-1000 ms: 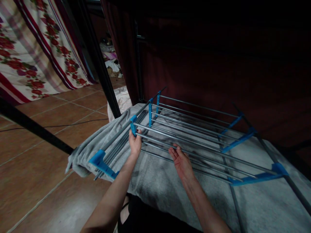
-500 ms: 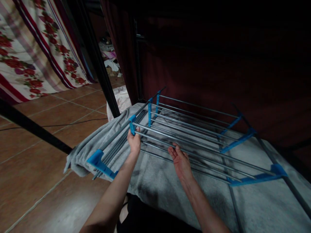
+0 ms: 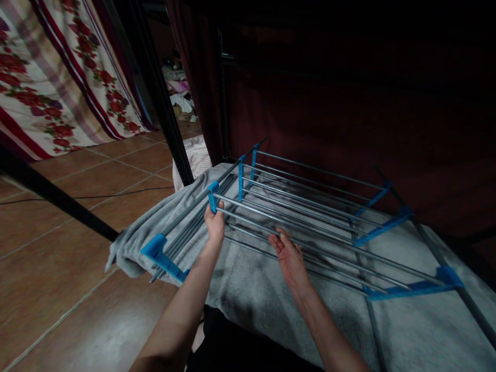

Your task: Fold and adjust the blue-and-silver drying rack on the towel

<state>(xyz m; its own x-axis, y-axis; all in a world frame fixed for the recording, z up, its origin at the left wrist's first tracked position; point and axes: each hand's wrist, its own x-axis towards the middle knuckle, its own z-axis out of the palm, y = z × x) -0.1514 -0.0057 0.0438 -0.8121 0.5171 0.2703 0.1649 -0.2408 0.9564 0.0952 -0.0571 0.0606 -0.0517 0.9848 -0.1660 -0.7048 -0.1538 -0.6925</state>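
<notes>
A rack [image 3: 294, 199] of thin metal rods joined by blue plastic brackets lies on a grey blanket [image 3: 248, 281]. My left hand [image 3: 215, 225] is closed around the lower part of a blue bracket [image 3: 212, 196], where rods enter it on the rack's left side. Palm turned up, my right hand [image 3: 290, 258] has its fingers curled at a near metal rod [image 3: 329, 254], right of the left hand. Part of its grip is hidden by the rods. Another blue bracket [image 3: 158, 253] sits at the near left corner, beside a bundle of loose-looking grey tubes [image 3: 186, 232].
Dark bed-frame posts [image 3: 165, 98] stand at the left, with a dark red curtain [image 3: 329, 113] behind the rack. A floral cloth [image 3: 58, 77] hangs at far left above the tiled floor [image 3: 77, 217], where a black cable [image 3: 116, 195] runs.
The view has shifted slightly, so everything sits a little further right. Both hands keep almost the same places on the rack.
</notes>
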